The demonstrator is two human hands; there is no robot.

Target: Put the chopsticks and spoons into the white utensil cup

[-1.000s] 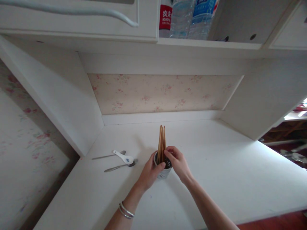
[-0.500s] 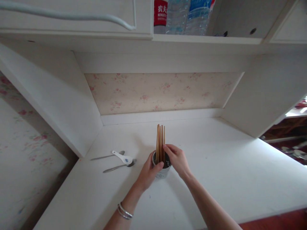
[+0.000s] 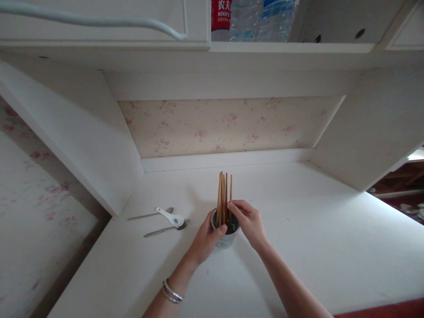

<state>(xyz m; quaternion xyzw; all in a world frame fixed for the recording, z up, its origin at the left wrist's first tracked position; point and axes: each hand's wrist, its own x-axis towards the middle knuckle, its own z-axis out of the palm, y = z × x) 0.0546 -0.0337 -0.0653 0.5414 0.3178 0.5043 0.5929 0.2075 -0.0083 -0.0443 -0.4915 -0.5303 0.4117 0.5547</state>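
A grey utensil holder (image 3: 226, 241) with small holes in its wall stands on the white counter. Several wooden chopsticks (image 3: 222, 194) rise upright out of it. My left hand (image 3: 207, 238) wraps round the holder's left side, its thumb over the rim. With thumb and forefinger my right hand (image 3: 248, 221) pinches one chopstick (image 3: 231, 187), set a little apart to the right of the bunch; its lower end is inside the holder. Left of the holder lie a white ceramic spoon (image 3: 171, 217) and two metal spoons (image 3: 160, 232), the ceramic one resting across them.
The white counter (image 3: 314, 247) runs between side panels. A shelf (image 3: 291, 47) with plastic bottles (image 3: 245, 20) overhangs the back, beside a cabinet door with a long handle (image 3: 99, 21). Floral wallpaper (image 3: 218, 123) covers the back wall.
My right hand has moved slightly right with the pinched chopstick, widening its gap from the bunch. My left hand keeps its hold on the holder. The view has shifted slightly.
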